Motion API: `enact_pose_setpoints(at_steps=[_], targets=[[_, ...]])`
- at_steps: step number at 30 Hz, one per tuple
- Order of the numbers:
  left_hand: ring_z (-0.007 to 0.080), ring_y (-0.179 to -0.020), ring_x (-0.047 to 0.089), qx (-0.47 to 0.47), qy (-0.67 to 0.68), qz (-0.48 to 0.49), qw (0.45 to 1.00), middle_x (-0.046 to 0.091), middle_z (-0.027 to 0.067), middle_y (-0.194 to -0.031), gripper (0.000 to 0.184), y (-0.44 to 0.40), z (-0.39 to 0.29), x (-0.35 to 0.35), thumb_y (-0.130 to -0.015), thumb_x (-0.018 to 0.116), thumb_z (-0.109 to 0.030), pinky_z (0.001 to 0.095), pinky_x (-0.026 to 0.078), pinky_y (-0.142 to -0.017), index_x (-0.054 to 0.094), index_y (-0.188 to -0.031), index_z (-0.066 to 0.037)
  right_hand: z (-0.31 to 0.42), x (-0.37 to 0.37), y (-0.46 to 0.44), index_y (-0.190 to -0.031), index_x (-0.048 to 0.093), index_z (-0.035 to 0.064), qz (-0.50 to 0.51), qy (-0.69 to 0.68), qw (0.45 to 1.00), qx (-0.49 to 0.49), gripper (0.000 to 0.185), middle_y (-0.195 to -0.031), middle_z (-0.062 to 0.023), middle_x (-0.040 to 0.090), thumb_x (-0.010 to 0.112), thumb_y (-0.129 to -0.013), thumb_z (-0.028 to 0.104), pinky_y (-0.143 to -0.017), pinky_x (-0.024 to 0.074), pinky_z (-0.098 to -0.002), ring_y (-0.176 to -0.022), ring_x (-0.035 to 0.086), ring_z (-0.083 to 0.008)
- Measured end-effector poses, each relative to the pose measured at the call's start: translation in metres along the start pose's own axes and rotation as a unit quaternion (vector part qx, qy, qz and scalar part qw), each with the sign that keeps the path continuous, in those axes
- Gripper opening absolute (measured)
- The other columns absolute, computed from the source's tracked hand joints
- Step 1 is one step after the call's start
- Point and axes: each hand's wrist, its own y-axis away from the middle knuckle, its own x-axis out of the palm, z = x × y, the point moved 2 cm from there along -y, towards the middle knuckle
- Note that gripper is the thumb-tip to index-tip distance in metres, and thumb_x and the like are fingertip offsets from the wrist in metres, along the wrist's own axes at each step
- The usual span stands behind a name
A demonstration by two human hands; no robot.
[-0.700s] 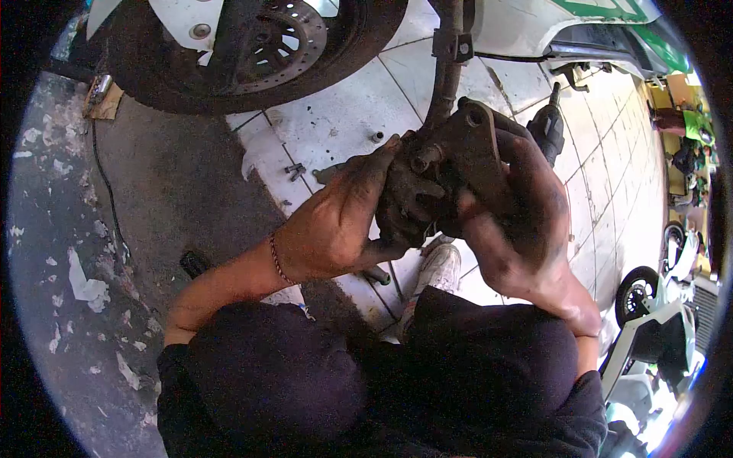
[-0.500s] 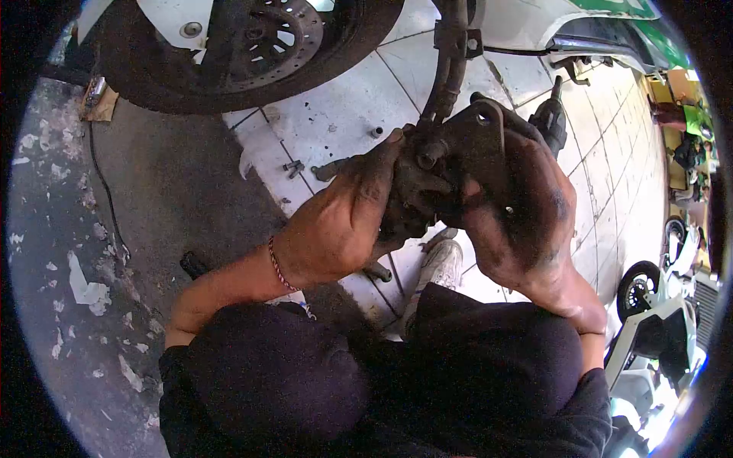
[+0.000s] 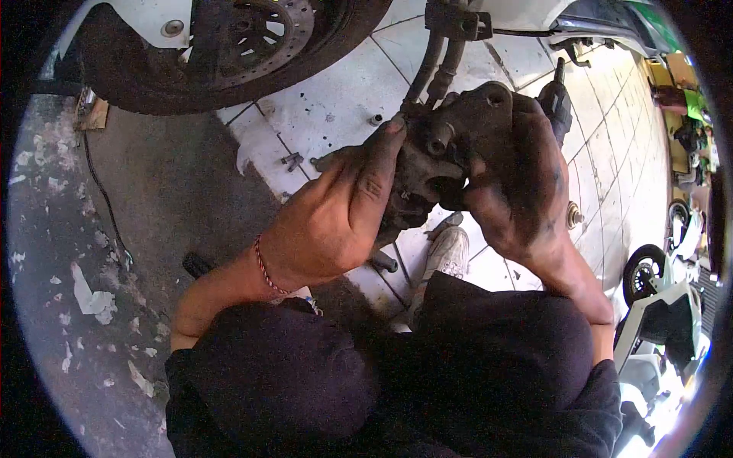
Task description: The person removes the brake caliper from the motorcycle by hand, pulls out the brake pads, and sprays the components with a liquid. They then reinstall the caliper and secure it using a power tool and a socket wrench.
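A dirty dark brake caliper (image 3: 416, 172) hangs from black hoses (image 3: 430, 72) in front of me, held between both hands. My left hand (image 3: 332, 210) grips its left side, with the thumb pressed along the upper edge. My right hand (image 3: 527, 195) is closed round the right side, at the flat bracket (image 3: 489, 111) with a round hole near its top. Grime covers the fingers, and the caliper hides several fingertips. A pin-like stub (image 3: 439, 139) sticks out from the caliper's face.
A motorcycle wheel (image 3: 229, 90) with a drilled brake disc (image 3: 298, 30) stands at upper left. On the tiles lie a small socket (image 3: 376, 120), a metal fastener (image 3: 292, 161) and a dark power tool (image 3: 556, 107). Other motorcycles (image 3: 645, 278) are parked at right.
Both hands have tilted the caliper, so the bracket's face and stub show differently. The hoses have shifted slightly. A brass-coloured round part now shows beside my right wrist.
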Motion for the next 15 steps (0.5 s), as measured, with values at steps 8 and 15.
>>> enact_pose_setpoints(at_steps=[8,15], targets=[[0.0439,-0.112,0.055,-0.086,0.178,-0.018,0.980,0.045,0.0363,-0.127,0.091,-0.003,-0.003,0.002,-0.077,0.075,-0.013,0.0426,0.047,-0.099,0.018,-0.142,0.017,0.007,-0.006,-0.006,-0.115,0.054,-0.0047,-0.026,-0.058,0.996,-0.065,0.040,-0.103,-0.0179,0.058,0.066,-0.078,0.009,-0.076,0.0517,-0.0355,-0.090,0.062,-0.0295],[0.0290,-0.108,0.061,-0.203,0.462,-0.039,0.862,0.050,0.0236,-0.127,0.095,-0.015,0.015,0.009,-0.076,0.080,-0.036,0.0373,0.057,-0.083,0.026,-0.144,0.003,0.026,-0.010,-0.008,-0.119,0.060,0.0048,-0.012,0.012,0.999,-0.036,0.046,-0.100,-0.0137,0.058,0.068,-0.074,0.006,-0.067,0.0548,-0.0385,-0.088,0.063,-0.0319]])
